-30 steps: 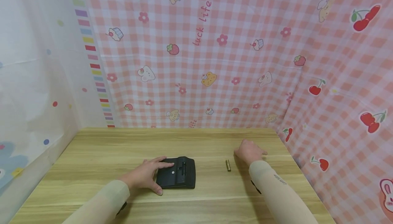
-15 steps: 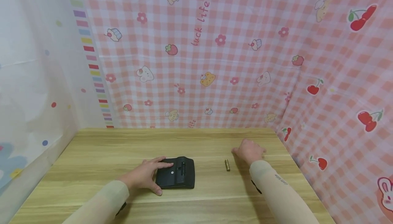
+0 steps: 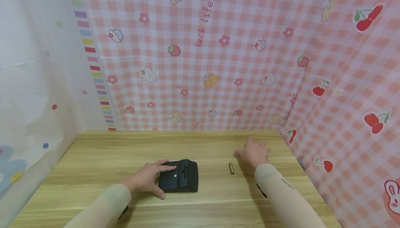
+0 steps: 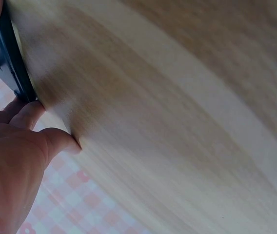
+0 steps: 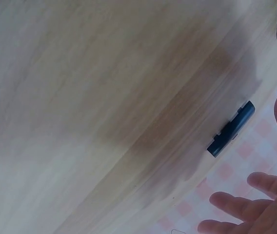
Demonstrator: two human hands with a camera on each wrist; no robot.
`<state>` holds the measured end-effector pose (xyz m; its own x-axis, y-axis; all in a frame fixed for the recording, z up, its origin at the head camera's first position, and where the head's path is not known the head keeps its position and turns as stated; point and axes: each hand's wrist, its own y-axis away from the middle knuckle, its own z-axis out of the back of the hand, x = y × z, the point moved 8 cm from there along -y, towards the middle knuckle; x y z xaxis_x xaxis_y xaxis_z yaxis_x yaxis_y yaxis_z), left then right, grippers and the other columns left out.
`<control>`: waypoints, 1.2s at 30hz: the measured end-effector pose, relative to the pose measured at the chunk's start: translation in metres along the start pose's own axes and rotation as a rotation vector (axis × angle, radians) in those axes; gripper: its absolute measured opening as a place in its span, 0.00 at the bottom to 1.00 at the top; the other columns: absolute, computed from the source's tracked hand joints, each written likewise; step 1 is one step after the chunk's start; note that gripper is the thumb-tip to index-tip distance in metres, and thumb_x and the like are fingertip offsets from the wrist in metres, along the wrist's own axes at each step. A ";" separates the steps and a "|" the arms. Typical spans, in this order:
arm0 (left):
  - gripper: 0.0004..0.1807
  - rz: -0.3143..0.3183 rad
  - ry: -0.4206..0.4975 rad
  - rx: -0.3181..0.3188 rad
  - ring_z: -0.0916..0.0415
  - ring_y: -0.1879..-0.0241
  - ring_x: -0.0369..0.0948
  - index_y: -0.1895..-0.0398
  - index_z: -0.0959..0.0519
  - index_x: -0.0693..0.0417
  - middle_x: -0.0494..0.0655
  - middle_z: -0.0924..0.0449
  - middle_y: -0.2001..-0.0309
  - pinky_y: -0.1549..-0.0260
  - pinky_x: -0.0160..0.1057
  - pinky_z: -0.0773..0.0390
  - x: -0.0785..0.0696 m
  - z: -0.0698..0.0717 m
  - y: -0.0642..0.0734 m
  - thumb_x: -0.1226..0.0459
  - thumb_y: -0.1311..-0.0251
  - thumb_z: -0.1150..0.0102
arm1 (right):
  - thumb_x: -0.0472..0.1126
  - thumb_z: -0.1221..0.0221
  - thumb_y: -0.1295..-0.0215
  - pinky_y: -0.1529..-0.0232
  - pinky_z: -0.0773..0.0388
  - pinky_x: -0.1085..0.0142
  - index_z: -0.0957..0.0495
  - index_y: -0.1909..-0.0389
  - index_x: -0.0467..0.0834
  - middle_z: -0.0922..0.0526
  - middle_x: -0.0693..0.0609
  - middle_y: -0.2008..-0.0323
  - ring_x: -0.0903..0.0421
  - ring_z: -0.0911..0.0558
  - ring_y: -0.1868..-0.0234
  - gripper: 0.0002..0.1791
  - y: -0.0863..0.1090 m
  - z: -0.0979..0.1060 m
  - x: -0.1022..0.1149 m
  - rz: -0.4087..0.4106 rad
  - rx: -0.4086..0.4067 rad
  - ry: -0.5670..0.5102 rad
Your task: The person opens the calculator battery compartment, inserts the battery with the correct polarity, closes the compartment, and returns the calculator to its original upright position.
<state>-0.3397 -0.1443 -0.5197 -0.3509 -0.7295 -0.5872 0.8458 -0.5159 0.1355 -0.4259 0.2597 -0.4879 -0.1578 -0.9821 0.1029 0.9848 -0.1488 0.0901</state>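
Black device (image 3: 180,177) lies on the table (image 3: 215,205), slotted side up, at the left hand (image 3: 146,178). That hand holds it across its edges, thumb on the near side, index finger laid over the top. Right hand (image 3: 253,154) grasps nothing; fingers spread, apart from the black cover piece (image 5: 231,129) lying on the table before it in the right wrist view. Gold battery (image 3: 231,168) lies alone between device and right hand. Slot (image 3: 186,171) is too dark to tell whether anything sits inside. Step in hand, as judged: picking up a loose piece with the right hand, cover probably. Advice: keep the left hold firm but clear of the slot; lower the right hand before closing, thumb opposite fingers on the cover's long sides, since so thin a piece could skid or flip. Avoid brushing the battery; it may roll.
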 end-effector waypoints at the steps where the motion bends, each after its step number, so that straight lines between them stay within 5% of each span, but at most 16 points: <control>1: 0.58 -0.001 -0.001 0.000 0.42 0.19 0.68 0.23 0.26 0.34 0.60 0.42 0.16 0.24 0.80 0.57 0.000 0.000 0.000 0.54 0.66 0.08 | 0.71 0.41 0.28 0.30 0.35 0.23 0.45 0.17 0.36 0.30 0.22 0.28 0.18 0.39 0.25 0.56 0.002 0.001 0.000 0.003 -0.001 -0.006; 21: 0.58 -0.005 0.007 -0.001 0.42 0.19 0.68 0.23 0.26 0.36 0.61 0.43 0.16 0.24 0.81 0.58 -0.004 0.002 0.002 0.55 0.66 0.09 | 0.72 0.40 0.29 0.30 0.32 0.28 0.45 0.16 0.39 0.31 0.26 0.25 0.22 0.33 0.26 0.55 0.038 0.019 -0.023 0.120 -0.004 -0.152; 36: 0.58 -0.011 0.011 0.002 0.42 0.19 0.68 0.22 0.26 0.36 0.61 0.43 0.16 0.24 0.81 0.58 -0.005 0.003 0.003 0.54 0.66 0.09 | 0.65 0.37 0.28 0.38 0.22 0.31 0.38 0.18 0.42 0.22 0.29 0.31 0.28 0.22 0.32 0.47 0.064 0.021 -0.003 0.203 -0.029 -0.194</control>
<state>-0.3361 -0.1436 -0.5143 -0.3558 -0.7185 -0.5976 0.8409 -0.5252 0.1307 -0.3638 0.2554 -0.4620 0.0348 -0.9522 0.3036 0.9989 0.0428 0.0197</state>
